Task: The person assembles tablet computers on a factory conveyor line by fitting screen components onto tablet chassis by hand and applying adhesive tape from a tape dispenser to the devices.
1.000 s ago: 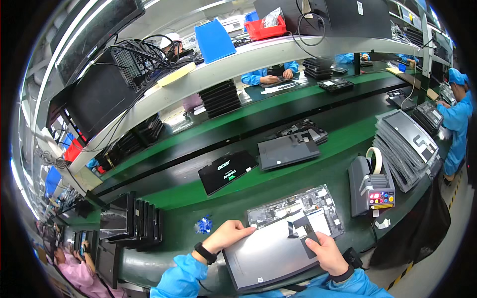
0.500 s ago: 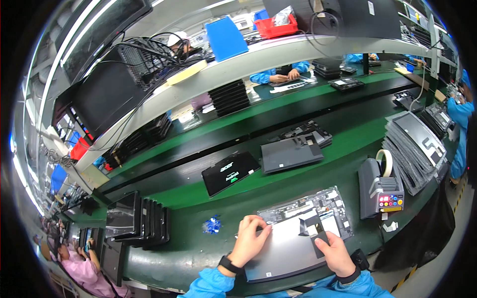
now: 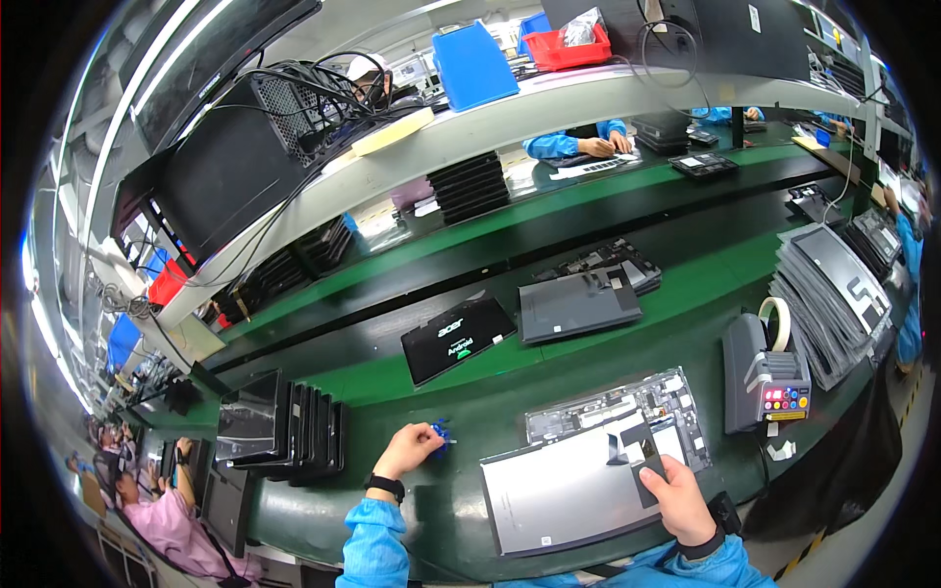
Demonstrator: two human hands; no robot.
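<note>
A silver-grey flat panel lies tilted over the lower part of an opened device with exposed circuit boards. A black strip with a small raised flap sits at the panel's right end. There my right hand grips the panel's edge, thumb on top and fingers hidden beneath. My left hand is off the panel, fingertips pinched together at the small pile of blue pieces on the bench. The fingers partly cover the pile, and what they hold, if anything, is too small to make out.
Black panels stand upright in a row at left. Ahead lie a lit tablet screen and a grey panel. At right are a tape dispenser and a stack of sheets. A shelf spans above; co-workers sit beyond.
My left hand has left the panel and moved left to the blue pieces. My right hand still grips the panel, whose left end has shifted slightly. The view has turned a little left.
</note>
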